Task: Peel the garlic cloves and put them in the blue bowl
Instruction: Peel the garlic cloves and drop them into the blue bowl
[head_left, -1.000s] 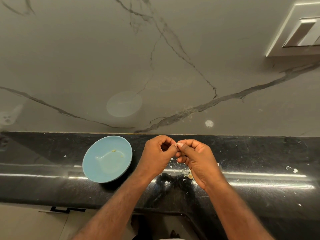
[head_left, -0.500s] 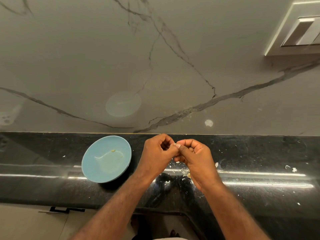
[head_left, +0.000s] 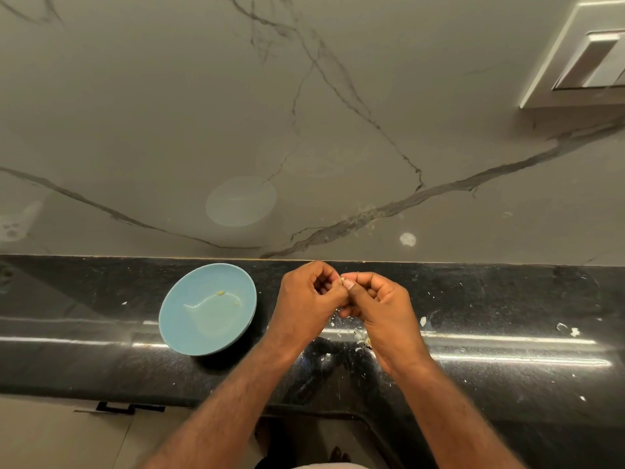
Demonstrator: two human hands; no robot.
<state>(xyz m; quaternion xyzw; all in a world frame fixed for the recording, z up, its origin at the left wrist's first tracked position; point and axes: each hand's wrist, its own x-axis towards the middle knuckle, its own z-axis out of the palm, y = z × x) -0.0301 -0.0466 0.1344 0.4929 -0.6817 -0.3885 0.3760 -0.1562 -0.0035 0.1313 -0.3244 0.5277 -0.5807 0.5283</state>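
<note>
Near the middle of the frame, two hands meet over a shiny black counter (head_left: pixel 507 299). The left hand (head_left: pixel 309 299) has its fingers curled in tight. Its thumb and fingertips pinch a small garlic clove (head_left: pixel 345 283). The right hand (head_left: pixel 382 309) is curled up too, and its thumb presses on the same clove from the other side. Only a tiny pale bit of the clove shows between the two thumbs. The rest is hidden by the fingers.

Left of the hands, a blue bowl (head_left: pixel 208 308) sits on the counter. It is near the left hand but does not touch it. A little yellow bit (head_left: pixel 220 293) lies inside the bowl, next to a wet streak.

Small white scraps (head_left: pixel 360 336) lie on the counter under the right hand, and more are dotted about toward the right side of the frame.

A grey stone wall (head_left: pixel 169 130) with thin dark lines fills the top half of the frame. A white switch plate (head_left: pixel 588 59) is in the upper right corner. A black handle (head_left: pixel 130 408) shows at the lower left, below the counter edge.
</note>
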